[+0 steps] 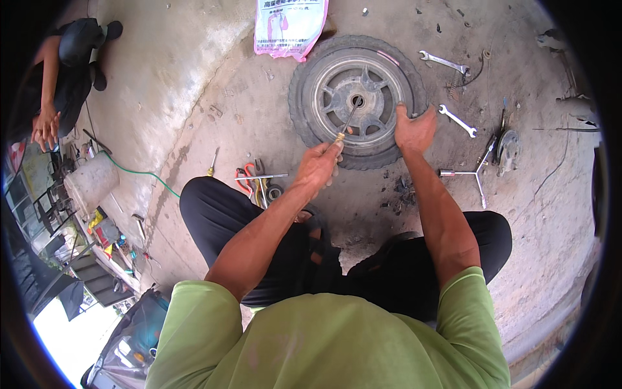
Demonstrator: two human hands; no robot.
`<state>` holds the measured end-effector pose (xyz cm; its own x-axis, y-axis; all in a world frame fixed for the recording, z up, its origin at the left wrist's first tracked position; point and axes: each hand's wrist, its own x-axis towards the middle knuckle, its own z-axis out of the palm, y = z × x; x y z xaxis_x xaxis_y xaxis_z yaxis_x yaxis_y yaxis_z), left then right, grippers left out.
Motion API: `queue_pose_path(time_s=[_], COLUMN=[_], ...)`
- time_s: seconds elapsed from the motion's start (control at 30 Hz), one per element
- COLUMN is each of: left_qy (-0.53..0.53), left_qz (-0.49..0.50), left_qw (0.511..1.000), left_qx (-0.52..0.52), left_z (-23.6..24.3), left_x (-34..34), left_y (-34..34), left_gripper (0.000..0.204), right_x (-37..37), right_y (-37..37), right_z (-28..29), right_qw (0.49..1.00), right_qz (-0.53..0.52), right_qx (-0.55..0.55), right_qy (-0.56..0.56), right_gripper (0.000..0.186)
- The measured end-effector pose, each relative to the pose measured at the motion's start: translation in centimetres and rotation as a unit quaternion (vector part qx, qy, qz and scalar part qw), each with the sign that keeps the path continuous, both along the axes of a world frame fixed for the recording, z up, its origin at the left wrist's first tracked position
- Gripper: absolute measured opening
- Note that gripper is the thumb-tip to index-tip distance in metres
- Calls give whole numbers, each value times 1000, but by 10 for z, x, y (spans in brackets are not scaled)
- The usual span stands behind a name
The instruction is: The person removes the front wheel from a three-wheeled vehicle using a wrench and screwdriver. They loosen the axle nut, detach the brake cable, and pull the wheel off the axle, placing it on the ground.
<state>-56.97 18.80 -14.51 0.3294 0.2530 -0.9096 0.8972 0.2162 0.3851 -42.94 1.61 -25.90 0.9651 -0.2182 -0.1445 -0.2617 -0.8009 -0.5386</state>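
Observation:
A small spoked wheel with a black tyre (pixel 304 123) lies flat on the ground in front of me. My left hand (pixel 317 165) is closed around the yellowish handle of a screwdriver (pixel 350 120). Its shaft slants up to the hub (pixel 357 101), and the tip is at the hub's centre hole; how deep it goes I cannot tell. My right hand (pixel 416 128) grips the right side of the tyre, thumb on top near the rim, the other fingers lying along the tyre's outer side.
Two open-ended wrenches (pixel 457 121) and a three-armed socket wrench (pixel 480 172) lie to the right, near a brake part (pixel 509 153). Pliers (pixel 247 178) and another screwdriver (pixel 212 163) are by my left knee. A printed bag (pixel 288 32) touches the wheel's far side. Another person (pixel 61 78) sits far left.

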Motion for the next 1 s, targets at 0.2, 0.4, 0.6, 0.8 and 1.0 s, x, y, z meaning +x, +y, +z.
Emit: queue_pose_path(time_s=[0.2,0.4,0.6,0.8,1.0], left_qy=[64,82,81,45,30], left_qz=[93,103,102,92,47], left_qw=[985,978,978,993,996], left_qx=[-130,-164,-161,-64,-67], left_z=[27,34,36,27,26], left_x=[21,22,42,36,32], left_y=[1,17,17,-17,-9], left_gripper=[43,42,41,42,41], right_x=[-1,-1,-2,-1,0], right_y=[-1,-2,-3,0,0], right_z=[-4,-8,-10,-5,-3], right_qw=[1000,1000,1000,1000,1000], right_qz=[-9,-9,1,-3,-9], right_qx=[-1,3,4,-5,-6], right_qy=[24,9,-2,0,13], right_gripper=[90,90,90,89,89])
